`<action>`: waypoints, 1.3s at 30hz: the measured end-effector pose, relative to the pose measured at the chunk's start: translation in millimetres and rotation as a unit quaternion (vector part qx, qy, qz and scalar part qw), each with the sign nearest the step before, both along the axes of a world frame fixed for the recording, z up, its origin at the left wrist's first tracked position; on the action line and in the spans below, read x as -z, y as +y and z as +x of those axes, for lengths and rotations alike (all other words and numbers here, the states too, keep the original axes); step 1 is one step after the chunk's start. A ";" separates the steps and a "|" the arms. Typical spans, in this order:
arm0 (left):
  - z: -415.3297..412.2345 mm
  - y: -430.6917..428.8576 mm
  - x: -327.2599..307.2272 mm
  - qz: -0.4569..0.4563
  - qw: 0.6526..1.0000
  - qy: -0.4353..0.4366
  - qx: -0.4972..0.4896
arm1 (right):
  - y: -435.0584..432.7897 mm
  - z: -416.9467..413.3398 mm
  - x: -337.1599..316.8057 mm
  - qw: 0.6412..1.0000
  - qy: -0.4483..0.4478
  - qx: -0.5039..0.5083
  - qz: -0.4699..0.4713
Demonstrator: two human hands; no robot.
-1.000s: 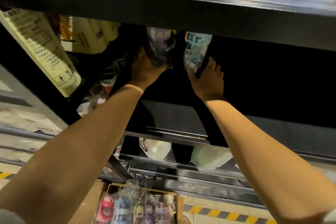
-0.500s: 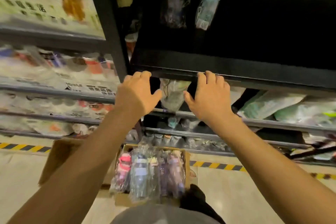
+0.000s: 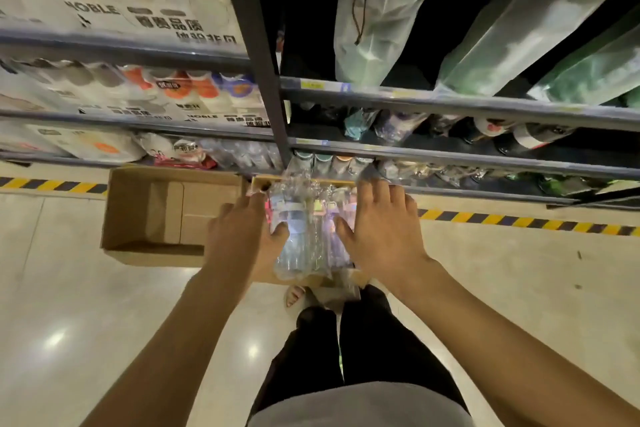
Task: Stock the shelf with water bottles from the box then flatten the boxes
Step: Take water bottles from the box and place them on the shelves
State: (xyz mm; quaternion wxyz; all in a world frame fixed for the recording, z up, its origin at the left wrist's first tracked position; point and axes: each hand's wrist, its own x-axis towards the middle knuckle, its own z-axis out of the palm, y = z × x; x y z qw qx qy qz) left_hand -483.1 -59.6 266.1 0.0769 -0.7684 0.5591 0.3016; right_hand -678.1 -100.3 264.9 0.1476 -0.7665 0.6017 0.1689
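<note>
Both hands have dropped from the shelf (image 3: 450, 159) edge to the box (image 3: 260, 182) on the floor. The left hand (image 3: 242, 239) and right hand (image 3: 381, 229), fingers spread and fairly straight, touch 2 sides of the wrapped water bottles (image 3: 304, 236) standing inside the box.

Grey top (image 3: 360, 406), black trousers (image 3: 374, 350), bare arms

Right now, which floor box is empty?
The open box on the left: bare cardboard inside. The other box, to its right, is packed with wrapped bottles.
</note>
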 end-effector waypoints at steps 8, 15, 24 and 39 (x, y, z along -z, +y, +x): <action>2.4 20.3 182.8 0.106 0.989 0.077 -0.061 | 24.0 11.9 176.8 0.995 -0.002 0.017 0.103; 8.9 11.9 331.1 0.087 0.966 0.169 -0.174 | 18.2 15.9 320.5 0.983 -0.035 0.063 0.166; -3.5 6.9 418.1 0.074 0.939 0.179 -0.285 | 22.4 28.5 425.6 0.907 -0.212 0.261 0.253; 37.1 26.6 405.8 -0.044 0.867 0.282 -0.409 | 40.9 67.5 450.1 0.900 -0.237 0.311 0.190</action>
